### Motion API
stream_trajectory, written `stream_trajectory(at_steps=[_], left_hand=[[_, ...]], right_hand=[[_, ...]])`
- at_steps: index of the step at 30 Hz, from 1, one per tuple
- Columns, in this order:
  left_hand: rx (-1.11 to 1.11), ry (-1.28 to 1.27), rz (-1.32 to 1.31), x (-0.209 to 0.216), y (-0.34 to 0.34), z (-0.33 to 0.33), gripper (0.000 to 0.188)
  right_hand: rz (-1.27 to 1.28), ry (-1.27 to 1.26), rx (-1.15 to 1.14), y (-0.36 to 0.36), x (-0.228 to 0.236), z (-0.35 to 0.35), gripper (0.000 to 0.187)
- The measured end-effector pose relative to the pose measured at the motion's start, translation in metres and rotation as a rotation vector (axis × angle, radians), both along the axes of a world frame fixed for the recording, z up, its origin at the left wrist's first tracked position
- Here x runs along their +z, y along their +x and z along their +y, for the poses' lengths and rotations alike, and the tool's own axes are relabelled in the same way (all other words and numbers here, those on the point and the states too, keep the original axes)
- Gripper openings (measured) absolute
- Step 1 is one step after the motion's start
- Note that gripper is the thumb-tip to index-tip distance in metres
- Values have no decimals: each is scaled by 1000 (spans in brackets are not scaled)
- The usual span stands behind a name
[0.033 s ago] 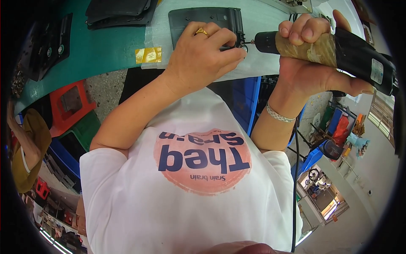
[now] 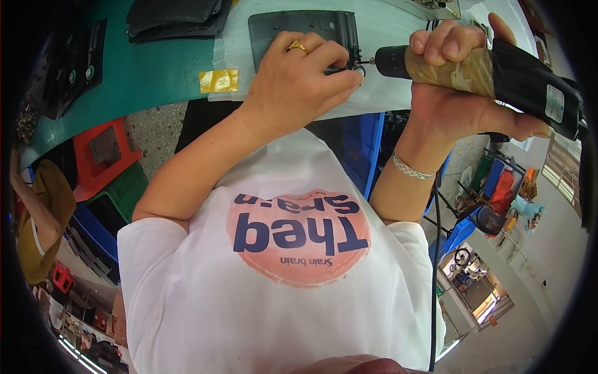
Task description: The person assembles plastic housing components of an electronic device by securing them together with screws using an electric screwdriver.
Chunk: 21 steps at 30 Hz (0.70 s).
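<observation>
A flat black panel (image 2: 305, 23) lies on a pale sheet, with small metal fittings (image 2: 359, 64) along its right edge. My left hand (image 2: 302, 81), a gold ring on one finger, is closed over the panel's near right part. Thumb and forefinger press at the fittings; the hand hides what lies under them. A black electric screwdriver (image 2: 532, 87), wrapped in tan tape, lies sideways in my right hand (image 2: 445, 109). The fingers wrap over its top and the thumb stretches along its underside. Its thin bit points left and reaches the fittings beside my left thumb.
Yellow tape (image 2: 218, 81) sticks to the edge of the pale sheet (image 2: 233, 56) on the green table (image 2: 149, 71). More black panels (image 2: 177, 19) are stacked farther left. A black cable (image 2: 435, 280) hangs by my right arm. Another person's arm (image 2: 38, 215) shows at far left, beside a red stool (image 2: 103, 156).
</observation>
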<state>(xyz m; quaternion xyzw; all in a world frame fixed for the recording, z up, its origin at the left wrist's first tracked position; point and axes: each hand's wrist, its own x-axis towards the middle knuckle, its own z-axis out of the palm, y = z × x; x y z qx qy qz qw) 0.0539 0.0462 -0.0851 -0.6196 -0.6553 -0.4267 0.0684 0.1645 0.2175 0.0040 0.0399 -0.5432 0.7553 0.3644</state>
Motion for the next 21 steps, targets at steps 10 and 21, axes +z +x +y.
stream_trajectory(at_steps=[10, 21], left_hand=[[5, -5, -6, 0, 0, 0, 16], [3, 1, -15, -1, 1, 0, 18]], right_hand=[[21, 78, 91, -3, -2, 8, 130], [-14, 384, 450, -7, 4, 20, 47]])
